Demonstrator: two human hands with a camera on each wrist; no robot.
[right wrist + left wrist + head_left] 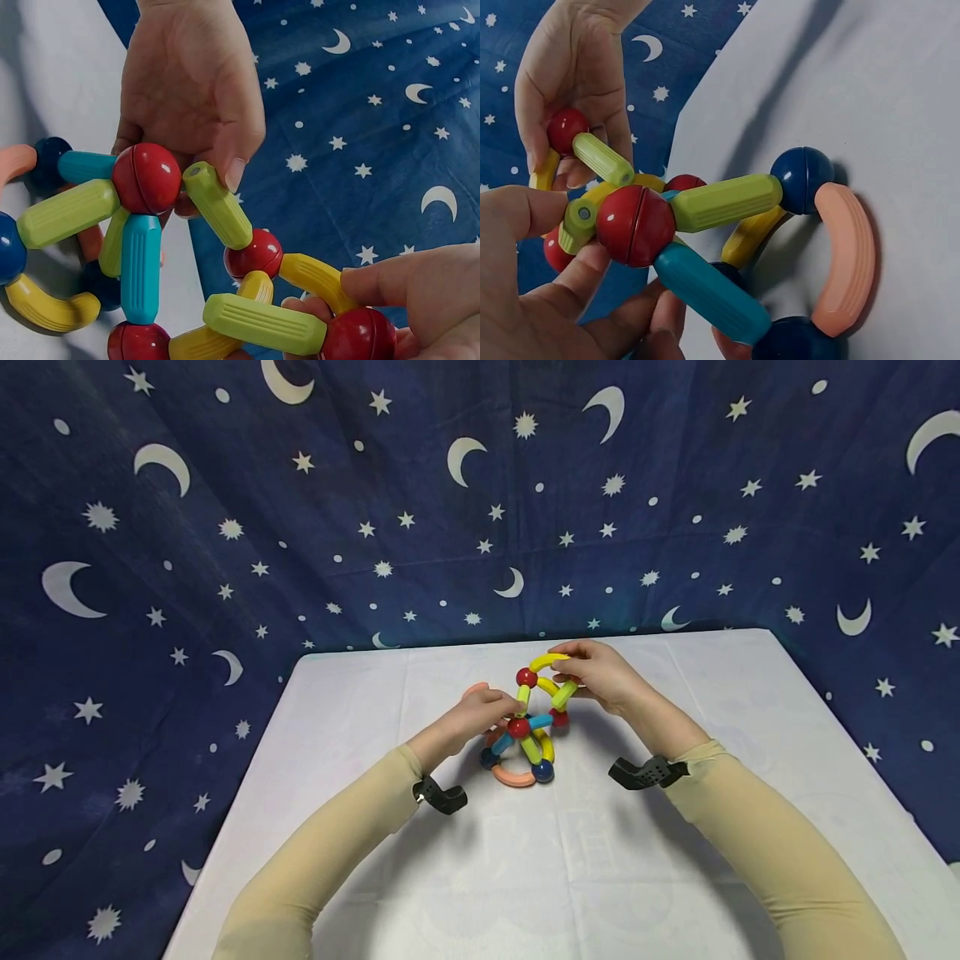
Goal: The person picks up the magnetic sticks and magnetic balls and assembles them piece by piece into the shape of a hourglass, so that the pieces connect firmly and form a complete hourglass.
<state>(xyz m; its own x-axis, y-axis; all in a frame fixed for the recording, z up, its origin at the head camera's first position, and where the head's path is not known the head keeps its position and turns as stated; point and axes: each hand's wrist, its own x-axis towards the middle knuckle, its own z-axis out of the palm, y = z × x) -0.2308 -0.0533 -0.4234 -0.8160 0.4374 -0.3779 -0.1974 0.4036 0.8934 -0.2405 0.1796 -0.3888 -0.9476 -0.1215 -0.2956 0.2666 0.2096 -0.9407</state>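
Ball-and-rod magnetic building pieces form a joined structure on the table. My left hand (pixel 472 718) pinches a lime rod (pixel 217 206) beside the central red ball (pixel 518 727); its bare end shows a small gap to that ball in the right wrist view. The rod's other end meets an upper red ball (pixel 527 677). My right hand (pixel 600 677) holds a curved yellow rod (pixel 319 279) running from that ball to another red ball (pixel 358 335), which carries a second lime rod (pixel 262 324). Blue rods (pixel 712 292) and a lime rod (pixel 727 202) spread from the central ball.
The structure's base has dark blue balls (pixel 542 771) joined by curved peach (pixel 513 777) and yellow rods, resting on a white-covered table (pixel 480 877). Behind hangs a dark blue cloth (pixel 420 468) with moons and stars. Each wrist wears a black camera mount (pixel 648 772).
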